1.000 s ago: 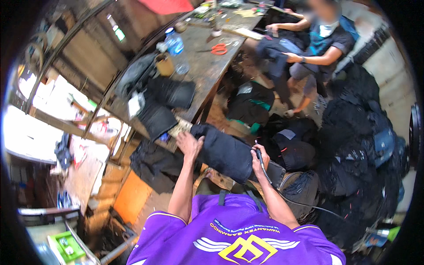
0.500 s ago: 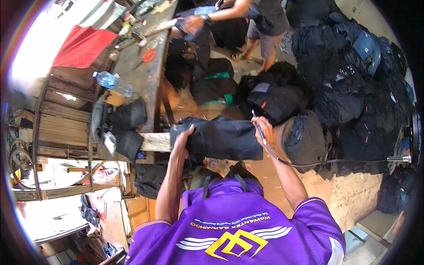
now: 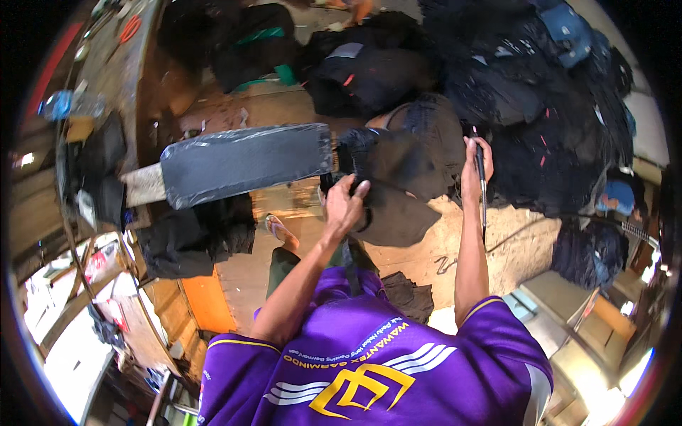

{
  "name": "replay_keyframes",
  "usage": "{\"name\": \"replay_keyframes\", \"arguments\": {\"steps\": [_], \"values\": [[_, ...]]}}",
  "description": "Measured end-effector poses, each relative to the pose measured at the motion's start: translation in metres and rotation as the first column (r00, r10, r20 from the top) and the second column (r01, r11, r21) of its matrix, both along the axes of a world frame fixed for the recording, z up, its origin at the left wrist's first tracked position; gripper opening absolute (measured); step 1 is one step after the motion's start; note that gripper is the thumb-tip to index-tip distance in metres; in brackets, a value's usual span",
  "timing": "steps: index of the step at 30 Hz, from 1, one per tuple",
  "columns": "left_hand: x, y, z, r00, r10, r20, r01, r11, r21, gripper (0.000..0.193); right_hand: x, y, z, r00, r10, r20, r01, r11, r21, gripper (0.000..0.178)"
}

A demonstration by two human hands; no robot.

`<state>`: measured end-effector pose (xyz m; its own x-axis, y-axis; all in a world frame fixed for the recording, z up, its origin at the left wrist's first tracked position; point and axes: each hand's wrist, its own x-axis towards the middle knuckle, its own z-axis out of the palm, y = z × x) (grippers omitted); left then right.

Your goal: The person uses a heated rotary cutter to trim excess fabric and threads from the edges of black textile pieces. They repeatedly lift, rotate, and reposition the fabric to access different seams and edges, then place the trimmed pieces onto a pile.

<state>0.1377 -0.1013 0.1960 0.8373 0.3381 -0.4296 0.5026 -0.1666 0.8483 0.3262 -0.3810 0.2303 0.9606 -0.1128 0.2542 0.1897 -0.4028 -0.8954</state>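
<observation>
Left hand [image 3: 347, 206]: closed around the near edge of a black fabric piece [image 3: 387, 170], fingers curled over it.
Right hand [image 3: 472, 170]: closed around a thin dark rod-shaped tool [image 3: 482, 186] that runs down along the wrist; hand raised just beside the right edge of the black fabric piece.
Black fabric piece: held up in front of the person, between the two hands, above the sandy floor [image 3: 511, 234].
Long black padded panel [image 3: 245, 162]: lies across a pale wooden board [image 3: 144, 186], its right end just beside the black fabric piece; whether the two touch cannot be told.
Bench [image 3: 114, 64]: long, grey, far left; carries a clear plastic bottle [image 3: 62, 105] and red-handled scissors [image 3: 130, 28].
Heap of black bags [image 3: 540, 106]: piled on the floor, behind and to the right of the right hand.
Dark cloth bundle [image 3: 192, 238]: hangs below the pale wooden board, left of the left forearm.
Person: wears a purple shirt [image 3: 369, 362] with yellow and white print.
</observation>
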Motion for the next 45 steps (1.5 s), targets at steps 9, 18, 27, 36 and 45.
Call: {"name": "replay_keyframes", "arguments": {"steps": [9,18,27,36,45], "values": [[-0.214,0.146,0.052,0.935,-0.313,0.166,0.221,0.881,0.418,0.031,-0.131,0.160,0.018,0.921,0.343,-0.184,-0.349,0.937,0.000,0.031],[-0.415,0.319,0.246,0.769,0.414,0.487,-0.514,0.853,0.088,0.021,-0.276,0.296,0.114,0.880,0.471,-0.066,-0.451,0.870,0.198,0.038],[-0.453,0.432,0.443,0.214,0.756,0.619,-0.531,0.621,-0.576,0.048,-0.407,0.472,0.179,0.677,0.710,0.193,-0.605,0.387,0.696,0.060],[-0.454,0.451,0.526,0.018,0.641,0.768,-0.472,0.682,-0.558,0.039,-0.427,0.572,0.266,0.741,0.623,0.251,-0.401,0.112,0.909,0.070],[-0.504,0.473,0.518,-0.046,0.650,0.758,-0.223,0.733,-0.642,0.045,-0.438,0.553,0.352,0.703,0.611,0.365,-0.547,0.135,0.826,0.079]]}}
